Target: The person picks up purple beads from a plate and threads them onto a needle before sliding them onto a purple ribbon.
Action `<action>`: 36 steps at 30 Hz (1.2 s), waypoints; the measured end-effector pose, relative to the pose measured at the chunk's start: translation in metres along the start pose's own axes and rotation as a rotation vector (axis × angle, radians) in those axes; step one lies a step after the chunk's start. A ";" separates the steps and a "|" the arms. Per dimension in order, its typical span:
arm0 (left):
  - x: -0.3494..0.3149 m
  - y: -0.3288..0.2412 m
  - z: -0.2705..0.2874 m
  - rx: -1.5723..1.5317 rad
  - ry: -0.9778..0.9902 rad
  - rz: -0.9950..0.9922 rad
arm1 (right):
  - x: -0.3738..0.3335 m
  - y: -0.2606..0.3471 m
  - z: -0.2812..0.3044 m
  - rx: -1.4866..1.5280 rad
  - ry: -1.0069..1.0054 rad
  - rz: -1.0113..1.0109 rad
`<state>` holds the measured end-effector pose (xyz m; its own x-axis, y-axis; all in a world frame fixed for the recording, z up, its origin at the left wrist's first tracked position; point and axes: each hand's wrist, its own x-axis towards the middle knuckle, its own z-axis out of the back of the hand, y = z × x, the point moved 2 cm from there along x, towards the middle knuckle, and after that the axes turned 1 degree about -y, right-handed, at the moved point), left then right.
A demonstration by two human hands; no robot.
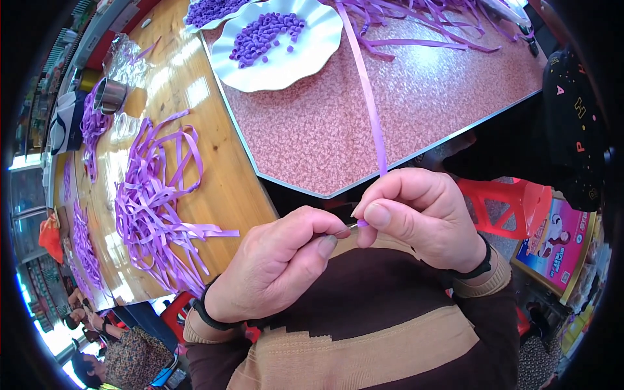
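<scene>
My right hand (426,224) is closed in a pinch on a light purple ribbon (368,104), which runs up from the fingers across the pink speckled tabletop (305,140). A small purple piece (362,223), perhaps a bead, shows at those fingertips. Thumb and forefinger of my left hand (276,263) are pressed together close beside it. Something thin seems to stick out of that pinch, too fine to name. Both hands are in front of my body, just off the table's corner. Beyond them, a white wavy-edged plate (318,55) carries many purple beads (263,36).
On the wooden table (224,175) at left lies a heap of purple ribbons (153,208), with a metal cup (110,95) farther back. More ribbons (416,43) spread over the far pink tabletop. A red stool (500,201) stands at right, near a person in dark clothes (552,136).
</scene>
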<state>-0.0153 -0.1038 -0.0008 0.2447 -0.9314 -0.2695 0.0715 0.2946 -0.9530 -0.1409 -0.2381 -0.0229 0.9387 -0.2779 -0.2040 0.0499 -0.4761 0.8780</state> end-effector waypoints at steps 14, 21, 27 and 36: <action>0.000 0.000 -0.001 0.028 -0.005 -0.027 | 0.000 -0.002 0.000 0.005 -0.005 0.017; 0.001 0.002 0.000 0.037 0.002 -0.011 | -0.001 -0.002 0.001 0.004 0.027 0.021; 0.000 0.003 0.000 0.018 0.000 -0.005 | 0.000 -0.002 0.001 0.026 0.023 0.028; -0.003 0.006 -0.001 0.028 -0.040 -0.082 | 0.000 -0.002 -0.003 -0.040 -0.018 -0.071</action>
<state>-0.0168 -0.0996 -0.0061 0.2752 -0.9435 -0.1846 0.1195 0.2241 -0.9672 -0.1404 -0.2350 -0.0231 0.9262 -0.2595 -0.2736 0.1298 -0.4619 0.8774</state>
